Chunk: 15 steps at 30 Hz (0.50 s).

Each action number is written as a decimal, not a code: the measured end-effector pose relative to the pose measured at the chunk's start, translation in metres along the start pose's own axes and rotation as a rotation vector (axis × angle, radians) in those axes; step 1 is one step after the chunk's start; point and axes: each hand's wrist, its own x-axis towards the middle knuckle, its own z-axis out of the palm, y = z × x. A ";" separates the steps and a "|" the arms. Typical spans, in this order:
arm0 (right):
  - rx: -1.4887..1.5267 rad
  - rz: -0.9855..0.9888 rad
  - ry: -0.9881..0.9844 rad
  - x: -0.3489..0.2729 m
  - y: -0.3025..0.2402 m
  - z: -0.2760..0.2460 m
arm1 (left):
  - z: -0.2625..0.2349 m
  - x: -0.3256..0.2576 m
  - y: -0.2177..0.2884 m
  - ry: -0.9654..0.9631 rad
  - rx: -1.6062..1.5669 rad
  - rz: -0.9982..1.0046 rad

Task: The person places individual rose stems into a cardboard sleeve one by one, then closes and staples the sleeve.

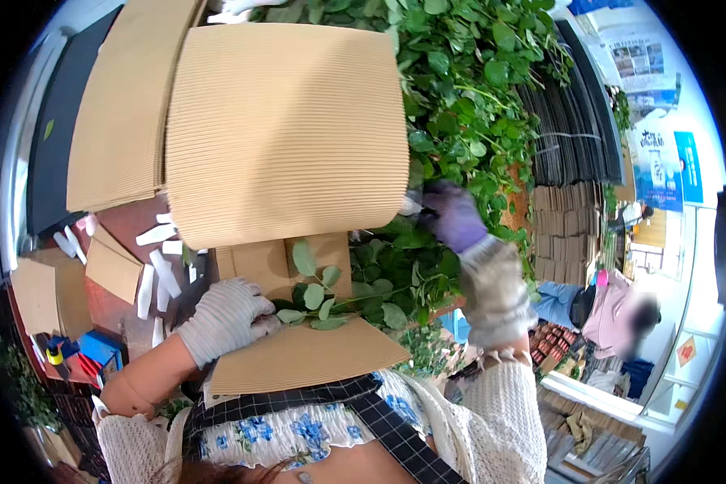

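A sprig (314,296) is already laid over cardboard (306,359); a leafy heap (480,105) is left beyond. The left hand (227,317) is half-curled by the sprig, the right hand (456,218) blurred; neither grip can be told.

Gloved left hand (227,317), leafy stems (329,300), corrugated cardboard (310,356)

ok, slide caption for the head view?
Gloved left hand beside leafy stems over corrugated cardboard; gloved right hand, blurred, next to heaped greenery.
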 end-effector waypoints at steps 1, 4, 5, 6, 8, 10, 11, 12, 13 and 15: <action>-0.101 -0.049 -0.096 -0.001 0.014 0.023 | 0.003 0.001 0.000 0.001 -0.002 -0.004; 0.399 -0.046 0.042 -0.025 0.040 -0.012 | 0.010 -0.004 -0.002 0.026 -0.014 -0.059; 0.622 0.144 0.153 -0.034 0.038 -0.029 | 0.010 -0.005 -0.002 0.030 -0.027 -0.090; 0.649 0.184 0.345 -0.055 0.072 -0.037 | 0.010 -0.002 -0.001 0.030 -0.037 -0.093; 0.550 0.452 0.783 -0.085 0.103 -0.094 | 0.013 -0.002 -0.001 0.117 -0.057 -0.040; 0.402 0.377 1.054 -0.108 0.120 -0.151 | 0.015 -0.004 -0.001 0.128 -0.055 0.010; 0.296 0.174 1.104 -0.120 0.118 -0.178 | 0.016 -0.005 -0.003 0.095 -0.043 0.033; 0.327 0.159 0.995 -0.115 0.084 -0.192 | 0.015 -0.011 -0.006 0.057 -0.029 0.034; 0.363 0.139 0.882 -0.107 0.036 -0.195 | 0.013 -0.018 -0.007 -0.012 -0.036 -0.024; 0.653 -0.031 0.553 -0.091 -0.064 -0.170 | 0.002 -0.019 -0.002 -0.157 -0.048 -0.110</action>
